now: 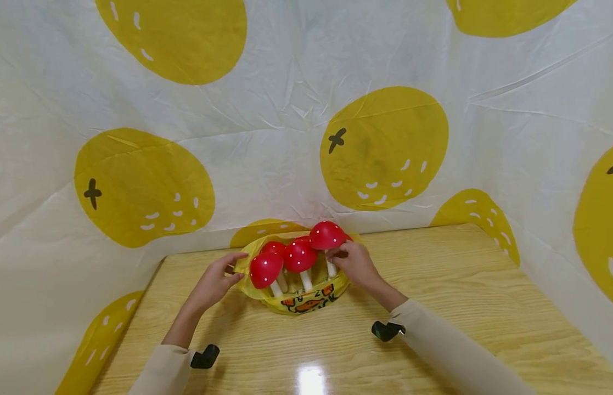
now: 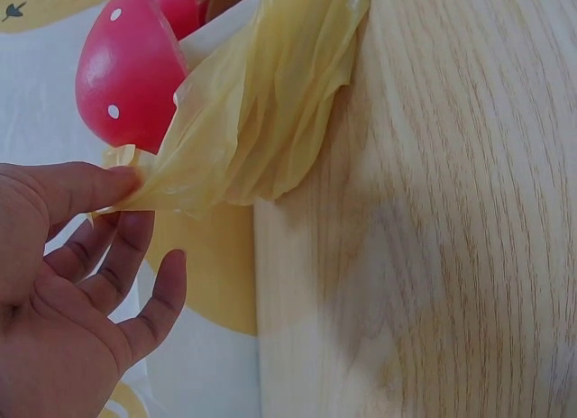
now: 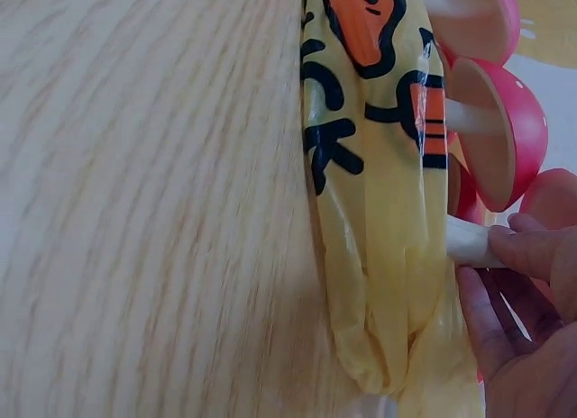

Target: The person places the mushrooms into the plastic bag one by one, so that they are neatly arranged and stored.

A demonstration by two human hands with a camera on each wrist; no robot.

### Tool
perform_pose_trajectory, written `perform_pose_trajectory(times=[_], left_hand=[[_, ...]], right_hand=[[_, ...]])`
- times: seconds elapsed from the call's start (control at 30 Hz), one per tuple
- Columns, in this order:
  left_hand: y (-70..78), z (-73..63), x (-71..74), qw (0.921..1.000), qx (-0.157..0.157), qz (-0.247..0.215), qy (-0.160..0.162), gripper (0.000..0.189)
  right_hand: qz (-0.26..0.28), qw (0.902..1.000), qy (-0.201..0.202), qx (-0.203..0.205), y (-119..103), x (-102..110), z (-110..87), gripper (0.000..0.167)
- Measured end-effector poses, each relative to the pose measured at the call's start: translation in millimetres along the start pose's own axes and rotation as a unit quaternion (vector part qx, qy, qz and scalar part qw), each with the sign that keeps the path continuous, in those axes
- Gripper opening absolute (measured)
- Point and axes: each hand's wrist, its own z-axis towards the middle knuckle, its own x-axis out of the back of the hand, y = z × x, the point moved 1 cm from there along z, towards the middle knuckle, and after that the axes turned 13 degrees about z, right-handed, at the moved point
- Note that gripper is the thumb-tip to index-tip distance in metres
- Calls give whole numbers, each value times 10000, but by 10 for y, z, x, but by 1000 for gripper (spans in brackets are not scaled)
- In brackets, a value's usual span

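Note:
A yellow plastic bag (image 1: 306, 305) with a duck print stands on the table, its mouth spread around several red toy mushrooms with white dots and white stems. My left hand (image 1: 218, 280) pinches the bag's edge at the left; the left wrist view shows thumb and fingertips on the thin yellow film (image 2: 216, 139), beside a red cap (image 2: 131, 71). At the bag's right side, my right hand (image 1: 355, 263) grips the white stem (image 3: 473, 242) of a mushroom whose cap (image 1: 327, 235) sits highest of the group. The stem's lower end is hidden behind the bag's front.
The wooden table (image 1: 434, 307) extends in front and to both sides of the bag. Behind it hangs a pale cloth (image 1: 266, 175) printed with large yellow fruits, meeting the table's back edge. Black wrist straps (image 1: 204, 356) show on both sleeves.

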Motion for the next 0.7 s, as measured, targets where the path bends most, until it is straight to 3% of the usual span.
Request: perform_pose_trajectory(times=[0.2,0.47,0.7], left_hand=[[0,5,-4,10000,-16,19,12,49],[17,4,7,9999,-73,54,78,48],[42,-4,4,10000,17,56,3,49]], right_hand=[[-298,9995,-12,74,36,69,-31,6],[-374,9980,-487,112,4,141,-69,7],[-552,9952,-797,-138,0,170,-87,7]])
